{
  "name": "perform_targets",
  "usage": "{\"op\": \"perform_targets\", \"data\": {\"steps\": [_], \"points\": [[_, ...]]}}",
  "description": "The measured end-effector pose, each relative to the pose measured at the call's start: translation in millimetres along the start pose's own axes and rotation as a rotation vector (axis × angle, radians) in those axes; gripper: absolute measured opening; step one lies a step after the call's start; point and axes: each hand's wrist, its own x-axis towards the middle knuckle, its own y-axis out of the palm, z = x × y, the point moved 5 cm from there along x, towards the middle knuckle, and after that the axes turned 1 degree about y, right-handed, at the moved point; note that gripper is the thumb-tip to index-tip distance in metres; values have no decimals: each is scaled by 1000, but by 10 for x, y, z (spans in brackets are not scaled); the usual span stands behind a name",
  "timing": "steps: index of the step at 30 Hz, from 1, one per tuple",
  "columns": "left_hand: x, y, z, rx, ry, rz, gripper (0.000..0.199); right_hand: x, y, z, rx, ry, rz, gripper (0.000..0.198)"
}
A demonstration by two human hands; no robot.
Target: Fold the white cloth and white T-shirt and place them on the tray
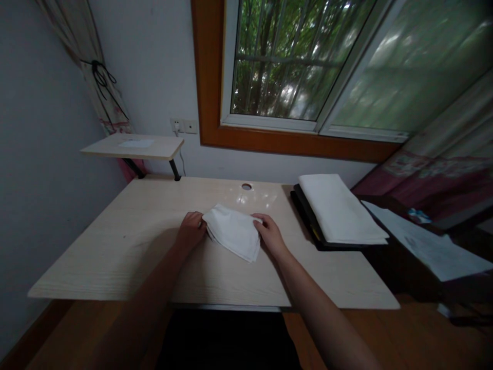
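Observation:
A white cloth napkin (234,231), folded in layers into a small pointed shape, is between my two hands over the middle of the desk. My left hand (191,228) pinches its left corner, the fingers curled and partly hidden. At the right corner, my right hand (269,232) grips the cloth with the thumb in front and the fingers behind. One pointed end of the napkin hangs toward me, near the desk surface.
The pale wooden desk (115,246) carries a raised shelf (154,147) at its back left. On the right lies a stack of folded white cloth (339,210) on black folders (308,218). A cable hole (246,187) is at the back edge, below the window (292,61).

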Motion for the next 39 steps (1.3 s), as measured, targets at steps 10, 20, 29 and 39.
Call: {"op": "perform_targets", "data": {"steps": [10, 20, 29, 39], "points": [[17, -48, 56, -59, 4, -83, 19, -373, 312, 442, -399, -507, 389, 26], [1, -40, 40, -79, 49, -70, 22, -605, 487, 739, -544, -806, 565, 67], [2, -27, 74, -162, -28, -66, 23, -618, 581, 699, -351, -681, 591, 19], [-15, -23, -47, -250, 39, 50, 38, -164, -19, 221, 224, 65, -239, 32]]}}
